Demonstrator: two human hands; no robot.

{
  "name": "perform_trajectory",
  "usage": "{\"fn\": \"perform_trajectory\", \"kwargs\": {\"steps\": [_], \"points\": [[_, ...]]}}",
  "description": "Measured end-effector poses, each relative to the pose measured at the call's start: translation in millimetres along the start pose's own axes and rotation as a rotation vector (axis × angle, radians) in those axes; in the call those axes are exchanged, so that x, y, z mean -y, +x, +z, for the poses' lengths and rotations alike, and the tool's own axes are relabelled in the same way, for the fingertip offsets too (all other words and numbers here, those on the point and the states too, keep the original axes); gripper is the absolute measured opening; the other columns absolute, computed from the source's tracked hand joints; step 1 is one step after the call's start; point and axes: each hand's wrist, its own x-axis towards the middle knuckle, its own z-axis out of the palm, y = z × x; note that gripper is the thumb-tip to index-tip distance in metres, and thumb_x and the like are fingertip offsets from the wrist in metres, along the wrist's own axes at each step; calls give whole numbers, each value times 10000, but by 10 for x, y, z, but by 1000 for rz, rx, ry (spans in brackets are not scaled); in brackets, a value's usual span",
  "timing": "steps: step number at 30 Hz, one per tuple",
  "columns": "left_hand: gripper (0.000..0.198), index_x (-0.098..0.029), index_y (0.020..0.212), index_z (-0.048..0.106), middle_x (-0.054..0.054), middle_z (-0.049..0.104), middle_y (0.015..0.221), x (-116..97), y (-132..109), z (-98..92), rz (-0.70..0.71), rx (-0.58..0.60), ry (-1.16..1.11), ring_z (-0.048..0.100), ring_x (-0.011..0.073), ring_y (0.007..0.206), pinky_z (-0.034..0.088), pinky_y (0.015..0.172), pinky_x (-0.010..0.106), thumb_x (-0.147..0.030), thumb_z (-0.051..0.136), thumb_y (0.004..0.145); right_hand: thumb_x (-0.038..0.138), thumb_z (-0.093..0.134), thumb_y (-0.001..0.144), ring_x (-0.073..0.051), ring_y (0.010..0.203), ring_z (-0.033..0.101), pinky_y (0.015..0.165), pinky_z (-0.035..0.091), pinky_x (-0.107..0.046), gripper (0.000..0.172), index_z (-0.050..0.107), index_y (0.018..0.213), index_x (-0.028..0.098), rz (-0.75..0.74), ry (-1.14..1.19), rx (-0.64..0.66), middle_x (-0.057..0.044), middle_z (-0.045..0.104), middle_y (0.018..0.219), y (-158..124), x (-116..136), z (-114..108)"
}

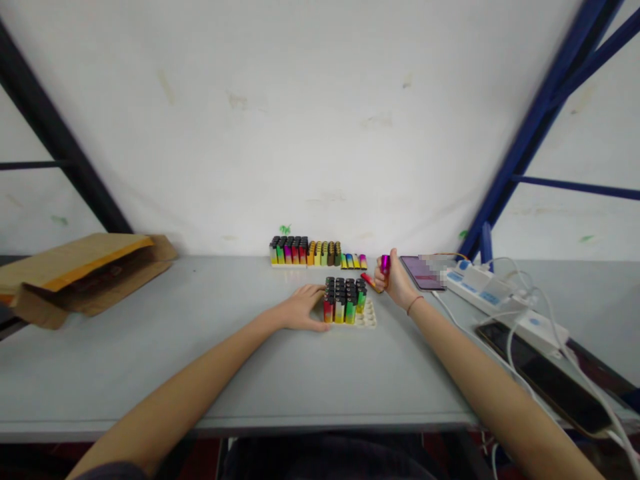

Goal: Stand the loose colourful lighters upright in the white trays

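My left hand (303,309) grips the left side of a white holed tray (371,316), thumb at its front corner and fingers behind. Lighters (340,308) in red, yellow and green with black tops stand upright in it. Holes show along the tray's right side. Just right of the tray, my right hand (395,280) is closed round a lighter (385,264) whose shiny purple end points up. A red lighter (368,280) lies tilted beside those fingers; I cannot tell whether they touch it.
Behind stand a block of black-topped lighters (289,251), a block of yellow to dark ones (324,254) and several lying lighters (353,262). At right are a phone (423,273), a power strip (493,293) with cables and a dark phone (543,377). A paper bag (85,270) lies left.
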Motion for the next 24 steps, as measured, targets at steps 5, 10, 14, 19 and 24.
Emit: {"fn": "perform_trajectory", "kwargs": {"steps": [5,10,14,19,24], "points": [[846,-130,1357,402,181,425,1408,7,-5,6,-1,-5,-5,375,372,1300,273,1106,480,-613,654,709,667,205,856,-84,316,151,346,160,-210,500,261,594,244,23,-29,-100,87,167,370,57,-73,-35],[863,-132,1366,396,182,412,1421,13,-4,10,-7,-2,3,372,371,1301,271,1106,479,-631,650,709,552,222,857,-88,289,134,321,115,-217,388,267,617,250,-36,-40,-251,89,171,343,61,-96,14],[882,-108,1370,389,200,393,1430,16,-1,10,-14,4,8,364,377,1305,265,1108,485,-635,645,710,523,246,852,-89,291,121,312,104,-206,338,265,654,249,-30,-8,-310,97,177,337,54,-102,43],[878,-114,1376,387,187,400,1425,6,-2,3,-12,9,14,366,357,1310,256,1118,449,-625,655,714,546,262,862,-88,298,123,308,117,-203,365,260,653,247,1,33,-332,100,167,347,48,-101,53],[870,-122,1368,395,178,414,1412,2,-1,4,-13,7,14,373,355,1301,266,1113,453,-633,653,712,543,215,889,-83,286,142,307,122,-203,402,281,630,243,41,33,-329,94,181,340,16,-74,69]]}}
